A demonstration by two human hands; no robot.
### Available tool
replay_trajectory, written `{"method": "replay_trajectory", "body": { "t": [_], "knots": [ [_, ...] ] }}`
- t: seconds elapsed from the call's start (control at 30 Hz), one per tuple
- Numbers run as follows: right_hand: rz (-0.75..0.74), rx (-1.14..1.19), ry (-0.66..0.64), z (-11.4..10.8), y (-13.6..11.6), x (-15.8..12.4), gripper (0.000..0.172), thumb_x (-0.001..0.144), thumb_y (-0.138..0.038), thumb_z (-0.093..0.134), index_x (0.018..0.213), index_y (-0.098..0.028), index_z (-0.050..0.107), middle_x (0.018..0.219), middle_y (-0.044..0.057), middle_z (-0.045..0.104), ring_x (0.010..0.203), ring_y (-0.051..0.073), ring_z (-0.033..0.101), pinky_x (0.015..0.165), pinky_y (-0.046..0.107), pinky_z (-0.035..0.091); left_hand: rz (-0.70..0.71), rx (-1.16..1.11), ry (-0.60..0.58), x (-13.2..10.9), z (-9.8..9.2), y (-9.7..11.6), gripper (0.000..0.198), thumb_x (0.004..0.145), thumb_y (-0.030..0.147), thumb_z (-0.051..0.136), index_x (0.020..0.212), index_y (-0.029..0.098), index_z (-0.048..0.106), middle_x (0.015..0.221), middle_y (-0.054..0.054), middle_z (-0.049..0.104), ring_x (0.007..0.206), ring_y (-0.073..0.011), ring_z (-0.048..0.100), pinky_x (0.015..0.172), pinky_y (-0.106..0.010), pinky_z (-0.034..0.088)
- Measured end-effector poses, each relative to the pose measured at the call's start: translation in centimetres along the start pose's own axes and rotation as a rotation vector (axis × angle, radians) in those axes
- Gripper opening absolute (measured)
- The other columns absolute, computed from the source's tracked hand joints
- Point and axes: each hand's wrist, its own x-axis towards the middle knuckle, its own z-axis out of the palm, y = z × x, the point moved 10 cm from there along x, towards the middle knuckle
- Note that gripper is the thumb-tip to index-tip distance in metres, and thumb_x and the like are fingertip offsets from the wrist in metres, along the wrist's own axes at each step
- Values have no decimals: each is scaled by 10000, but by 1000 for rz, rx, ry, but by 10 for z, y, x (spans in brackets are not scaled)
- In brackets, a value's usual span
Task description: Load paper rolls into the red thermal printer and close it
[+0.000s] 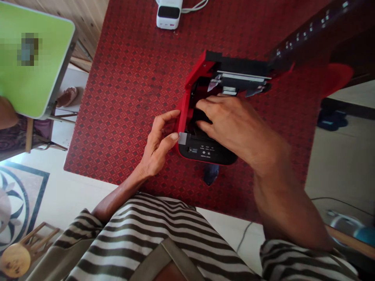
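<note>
A red and black boxy device [211,154] stands on the table with its cover [243,68] raised at the far side. Small white icons mark its black front panel, and a pale translucent tab [183,138] sits at the front left corner. My left hand [156,146] rests against the device's red left side, thumb at the corner and fingers spread. Reaching into the opening, my right hand [231,125] has its fingers curled and its thumb opposite them around something dark. What lies between those fingertips is mostly hidden. A dark flap [211,174] shows below the front edge.
The table has a red patterned cover [125,97]. A white charger-like block [169,15] with cables lies at the back. A green-topped table [35,78] stands left, beside another person's arm [7,113]. A wooden stool [17,259] is at lower left, dark slippers [332,119] at right.
</note>
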Motion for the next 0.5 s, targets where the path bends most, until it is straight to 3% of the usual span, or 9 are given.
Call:
{"method": "replay_trajectory", "body": {
  "t": [0.23,0.4,0.5],
  "knots": [
    [65,64,33,-30,-5,-9,155,1084,-248,746,1160,-304,868,1066,91,911,1021,362,845,991,536,720,24,-13,-2,0,-1,3,639,1195,709,744,1729,360,732,1698,-107,826,1581,-450,787,1312,-629,695],
    [23,75,83,-83,-26,-33,165,1147,-278,769,1253,-292,894,1180,79,951,1094,364,911,1016,540,760,28,-30,11,-1,-4,0,590,1226,646,741,1736,352,740,1700,-113,819,1606,-425,777,1308,-594,677],
    [141,169,231,-114,-1,-56,258,1166,-467,871,1367,-317,933,1287,69,987,1090,353,952,1026,548,796,39,-10,2,0,-3,-1,611,1222,678,745,1744,361,721,1690,-113,819,1590,-395,782,1280,-560,688]
  ]
}}
